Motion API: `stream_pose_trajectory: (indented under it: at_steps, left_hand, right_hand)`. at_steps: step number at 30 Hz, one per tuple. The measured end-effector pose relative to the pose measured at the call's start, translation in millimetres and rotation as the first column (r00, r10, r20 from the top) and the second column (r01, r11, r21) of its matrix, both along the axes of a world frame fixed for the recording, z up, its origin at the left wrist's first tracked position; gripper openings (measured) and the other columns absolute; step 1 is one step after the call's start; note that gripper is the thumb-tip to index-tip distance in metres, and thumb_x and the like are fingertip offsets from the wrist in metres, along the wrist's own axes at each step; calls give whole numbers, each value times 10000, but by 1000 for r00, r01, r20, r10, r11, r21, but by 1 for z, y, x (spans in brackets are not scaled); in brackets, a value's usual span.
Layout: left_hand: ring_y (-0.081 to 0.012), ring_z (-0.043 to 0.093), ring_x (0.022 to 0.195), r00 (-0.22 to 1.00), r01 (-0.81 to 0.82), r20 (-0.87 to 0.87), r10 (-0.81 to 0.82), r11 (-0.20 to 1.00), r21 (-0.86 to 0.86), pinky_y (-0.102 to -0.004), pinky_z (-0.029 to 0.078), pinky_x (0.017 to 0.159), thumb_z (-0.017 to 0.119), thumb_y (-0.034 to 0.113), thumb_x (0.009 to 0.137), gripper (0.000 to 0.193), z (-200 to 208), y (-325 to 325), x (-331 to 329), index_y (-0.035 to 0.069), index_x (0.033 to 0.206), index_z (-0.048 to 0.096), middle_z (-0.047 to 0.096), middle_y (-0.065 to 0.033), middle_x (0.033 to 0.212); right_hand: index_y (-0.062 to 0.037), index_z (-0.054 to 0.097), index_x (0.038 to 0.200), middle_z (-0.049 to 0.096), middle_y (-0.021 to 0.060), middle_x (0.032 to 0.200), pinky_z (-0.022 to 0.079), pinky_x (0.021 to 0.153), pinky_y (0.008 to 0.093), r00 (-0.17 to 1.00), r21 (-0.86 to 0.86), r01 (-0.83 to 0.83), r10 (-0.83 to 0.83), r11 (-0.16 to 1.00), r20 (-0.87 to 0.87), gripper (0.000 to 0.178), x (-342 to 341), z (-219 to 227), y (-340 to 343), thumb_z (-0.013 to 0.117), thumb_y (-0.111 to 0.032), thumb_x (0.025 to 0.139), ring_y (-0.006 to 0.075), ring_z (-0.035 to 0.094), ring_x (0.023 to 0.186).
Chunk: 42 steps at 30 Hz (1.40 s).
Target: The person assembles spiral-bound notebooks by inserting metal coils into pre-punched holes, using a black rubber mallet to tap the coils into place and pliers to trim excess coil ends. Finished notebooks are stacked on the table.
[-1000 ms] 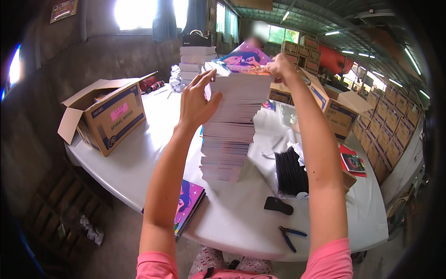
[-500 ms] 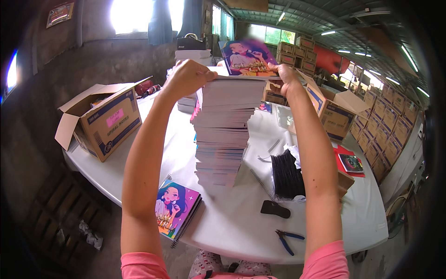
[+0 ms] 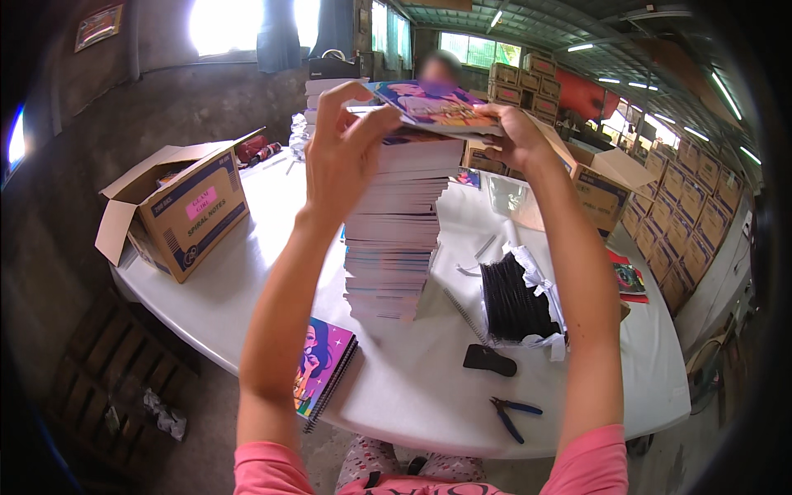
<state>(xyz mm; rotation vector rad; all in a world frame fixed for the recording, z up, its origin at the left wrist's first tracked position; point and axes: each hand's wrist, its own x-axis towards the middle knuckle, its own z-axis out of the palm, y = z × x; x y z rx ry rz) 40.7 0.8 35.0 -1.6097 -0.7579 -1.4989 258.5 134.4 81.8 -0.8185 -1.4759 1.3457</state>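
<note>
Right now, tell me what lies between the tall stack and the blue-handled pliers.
In the head view, a loose spiral wire and a small black object lie between stack and pliers.

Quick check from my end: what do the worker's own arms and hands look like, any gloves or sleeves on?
Both hands, the left hand and the right hand, are bare: no gloves, and no rings, watch or bracelets that I can make out. The forearms are bare too. Short pink sleeves cover only the upper arms at the lower edge of the picture.

Open brown-blue carton [image 3: 186, 210], pink label [image 3: 200, 202], table's left; brown cartons [image 3: 689, 206] stacked right.
</note>
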Motion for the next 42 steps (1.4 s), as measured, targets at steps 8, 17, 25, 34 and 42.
stream_pose_trajectory:
  at_steps: [8, 17, 25, 34, 42]
  left_hand:
    - [-193, 297, 1210, 331, 745, 644, -689, 610, 269, -343, 327, 946, 619, 456, 821, 598, -118, -40, 58, 59, 1206, 393, 226, -131, 1320]
    - [-149, 621, 866, 216, 841, 902, -375, 540, 24, -257, 503, 771, 631, -47, 798, 327, -210, -118, 84, -40, 1112, 541, 638, -91, 969]
    - [-145, 594, 890, 351, 924, 928, -122, 203, -323, -271, 484, 783, 640, -58, 783, 332, -243, -172, 30, -39, 1107, 570, 640, -81, 1015]
    - [-133, 608, 780, 739, 670, 640, -212, 130, -731, -262, 469, 662, 685, -28, 731, 227, -261, -169, 24, -25, 953, 642, 661, -91, 868]
    - [-164, 621, 877, 471, 864, 866, -166, 284, -416, -264, 504, 735, 785, 1, 645, 652, -283, -140, 45, 31, 1210, 462, 634, -103, 962]
  right_hand:
    - [-63, 498, 1068, 603, 66, 948, 539, 581, 301, 935, 32, -165, 167, 986, -313, 302, 10, -87, -116, 651, -145, 821, 175, 628, 832]
    - [-58, 410, 1196, 536, 121, 1155, 450, 882, 304, 838, -45, -70, 34, 997, -544, 484, 3, -228, -193, 658, -29, 782, 152, 532, 1039]
    - [-112, 350, 1318, 584, 85, 1119, 501, 823, 338, 711, -334, -374, 36, 865, -702, 717, 52, -328, -175, 672, 68, 703, 180, 604, 946]
    - [9, 610, 1014, 646, 46, 895, 490, 770, 258, 998, 3, -66, 66, 998, -6, 412, 99, -355, -219, 779, 14, 638, 138, 613, 822]
    - [-3, 343, 1204, 586, 110, 1074, 497, 797, 276, 993, 197, 107, -97, 974, -59, 733, 85, -357, -227, 815, -49, 646, 150, 597, 912]
